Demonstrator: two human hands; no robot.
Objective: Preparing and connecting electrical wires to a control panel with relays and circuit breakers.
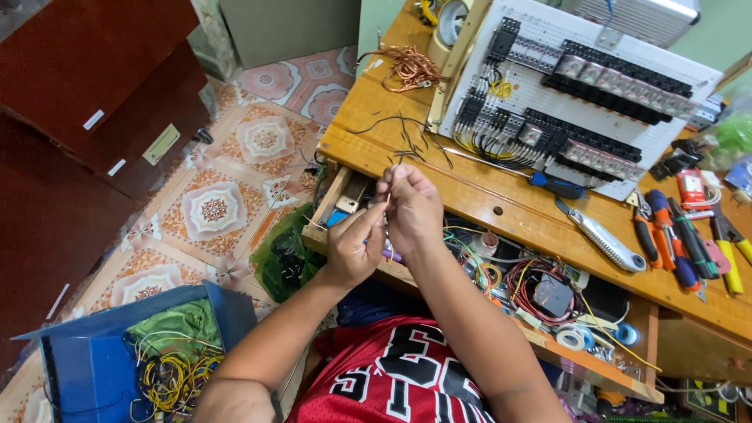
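Both hands up over the open drawer (470, 262): the right hand (413, 205) pinches a thin wire (389, 190) at its fingertips, the left hand (354, 244) pinching the same wire just below, close beside the wooden workbench (470, 196) edge.

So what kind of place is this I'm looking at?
Most likely a home electrical workbench. A white panel wired with rows of relays stands on a wooden bench, hand tools lie beside it, and an open drawer holds wire coils and tape.
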